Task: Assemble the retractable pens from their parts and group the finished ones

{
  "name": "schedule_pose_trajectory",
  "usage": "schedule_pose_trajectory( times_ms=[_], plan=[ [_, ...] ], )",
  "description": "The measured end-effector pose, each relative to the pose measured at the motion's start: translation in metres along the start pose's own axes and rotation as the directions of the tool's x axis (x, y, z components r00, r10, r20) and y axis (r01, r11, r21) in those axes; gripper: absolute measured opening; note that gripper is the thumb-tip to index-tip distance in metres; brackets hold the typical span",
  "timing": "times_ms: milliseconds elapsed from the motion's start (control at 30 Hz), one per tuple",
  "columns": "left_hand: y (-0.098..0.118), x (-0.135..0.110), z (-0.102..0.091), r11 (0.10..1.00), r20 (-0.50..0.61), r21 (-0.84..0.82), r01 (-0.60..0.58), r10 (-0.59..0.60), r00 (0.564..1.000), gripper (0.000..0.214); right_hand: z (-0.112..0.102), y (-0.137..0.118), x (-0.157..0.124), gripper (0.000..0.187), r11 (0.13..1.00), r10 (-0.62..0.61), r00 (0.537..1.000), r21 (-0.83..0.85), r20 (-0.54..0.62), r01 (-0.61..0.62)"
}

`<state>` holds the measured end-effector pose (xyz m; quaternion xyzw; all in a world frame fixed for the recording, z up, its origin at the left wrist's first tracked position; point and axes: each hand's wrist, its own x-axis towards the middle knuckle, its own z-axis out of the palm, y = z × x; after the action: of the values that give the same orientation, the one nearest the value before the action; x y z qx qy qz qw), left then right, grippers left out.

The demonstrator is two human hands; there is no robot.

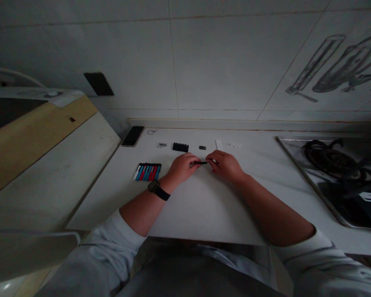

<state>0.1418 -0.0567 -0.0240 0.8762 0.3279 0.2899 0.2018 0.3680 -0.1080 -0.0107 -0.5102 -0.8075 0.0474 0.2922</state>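
Note:
My left hand [184,166], a dark watch on its wrist, is closed in a pinch on a slim black piece [201,163] that points to the right. Facing it, my right hand [225,166] is pinched too, its fingertips close to the tip of that piece. A bit of red shows under the right fingers; what they grip is mostly hidden. Beyond the hands lie a row of black parts [180,147], a small dark stack [202,147], thin white strips [219,144] and tiny whitish pieces [235,145]. Small springs [162,145] are farther left.
Left of my hands sits a row of white, blue and red tubes with black ends [147,172]. A phone [132,136] and a small ring-shaped item [151,132] lie at the back left. A gas stove [330,177] borders the white counter [200,214] on the right.

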Motion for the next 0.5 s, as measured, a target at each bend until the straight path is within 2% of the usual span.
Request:
schedule_pose_trajectory(
  times_ms=[133,233,400,500],
  plan=[
    [0.001,0.0,-0.001,1.0,0.005,0.003,0.014,-0.014,1.0,0.008,0.001,0.002,-0.001,0.023,1.0,0.022,0.999,-0.006,0.029,-0.022],
    [0.004,0.0,-0.002,1.0,0.006,0.0,0.012,-0.012,1.0,0.008,0.003,0.001,-0.002,0.025,0.998,0.047,0.999,0.049,0.018,-0.048],
    [0.007,-0.001,0.0,0.999,0.046,-0.037,-0.034,0.036,0.998,0.009,0.012,-0.008,-0.001,0.03,0.96,0.085,0.994,0.274,-0.066,-0.064],
    [0.005,0.0,0.001,0.999,0.037,-0.043,-0.022,0.023,0.999,0.009,0.011,-0.006,0.002,0.036,0.891,0.177,0.975,0.443,-0.135,-0.101]
  ],
)
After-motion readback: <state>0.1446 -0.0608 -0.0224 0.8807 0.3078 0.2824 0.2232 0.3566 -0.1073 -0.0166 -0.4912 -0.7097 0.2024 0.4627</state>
